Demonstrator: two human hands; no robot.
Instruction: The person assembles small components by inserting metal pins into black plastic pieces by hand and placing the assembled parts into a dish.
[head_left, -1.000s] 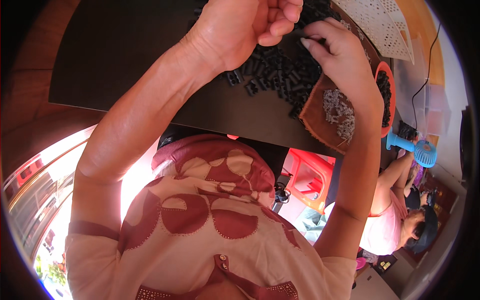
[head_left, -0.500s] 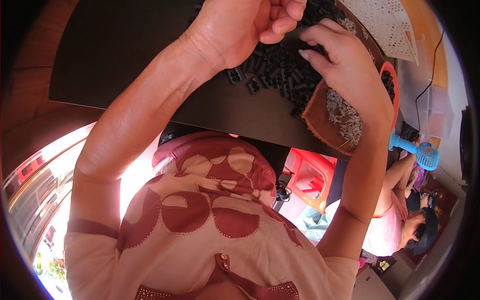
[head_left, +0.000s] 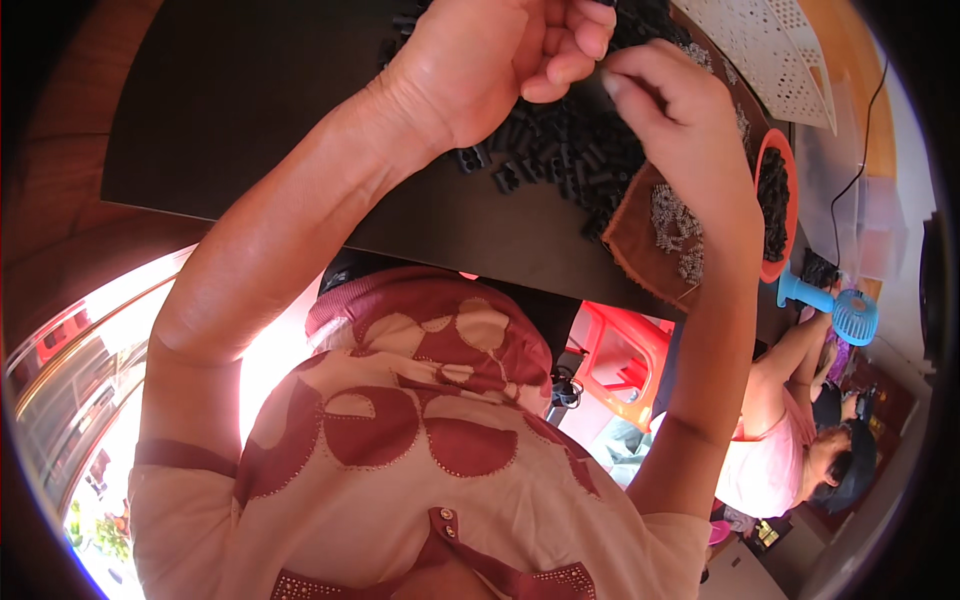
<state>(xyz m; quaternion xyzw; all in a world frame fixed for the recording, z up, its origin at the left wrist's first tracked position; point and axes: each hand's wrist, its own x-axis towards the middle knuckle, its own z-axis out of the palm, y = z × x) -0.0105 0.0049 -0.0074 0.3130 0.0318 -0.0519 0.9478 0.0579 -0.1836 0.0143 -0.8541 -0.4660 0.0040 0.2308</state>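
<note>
Both hands meet over the pile of black parts (head_left: 565,150) on the counter (head_left: 250,110): the left hand (head_left: 500,55) is curled, fingers pinching something too small to tell, and the right hand (head_left: 670,110) pinches at the same spot. Best keep the fingertips close above the pile, so a dropped piece lands among the parts, not off the edge by the brown tray (head_left: 640,250) of pale bits.

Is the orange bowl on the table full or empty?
Full: the orange bowl beside the right hand is heaped with small black parts up to its rim.
</note>
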